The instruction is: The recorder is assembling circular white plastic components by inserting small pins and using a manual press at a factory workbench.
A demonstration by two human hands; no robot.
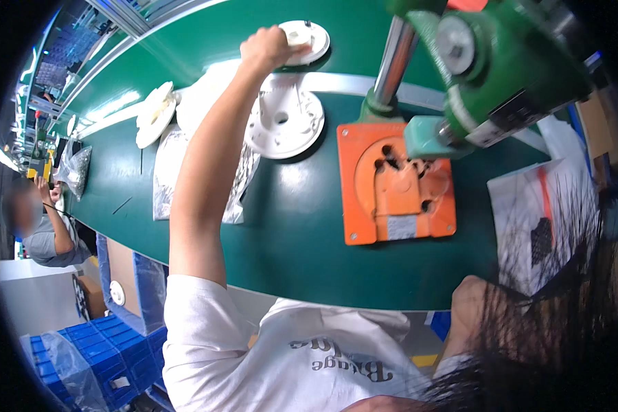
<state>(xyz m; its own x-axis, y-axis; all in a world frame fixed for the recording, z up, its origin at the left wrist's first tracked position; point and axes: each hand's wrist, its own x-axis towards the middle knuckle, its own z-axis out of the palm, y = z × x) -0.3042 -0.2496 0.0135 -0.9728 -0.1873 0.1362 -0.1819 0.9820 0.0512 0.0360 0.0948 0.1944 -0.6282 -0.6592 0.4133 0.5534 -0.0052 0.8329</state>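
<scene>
My left arm stretches over the bench to its far side. There my left hand (266,48), its fingers curled, grips the edge of a white round plastic part (316,38) that lies on the green surface. Nearer, a larger white round plastic housing (290,141) with holes and ribs sits just right of my forearm. More white round parts (156,117) are at the left, and my arm covers some of the things between. My right hand (468,295) is low at the bench's front edge, its fingers hidden behind dark hair strands.
An orange fixture (398,230) with a round recess lies under a green press (501,75) with a teal block (424,137). Clear plastic bags (165,178) lie near my left forearm, and a printed bag (522,233) at right. Blue crates (96,357) stand lower left; another person (48,233) works beyond.
</scene>
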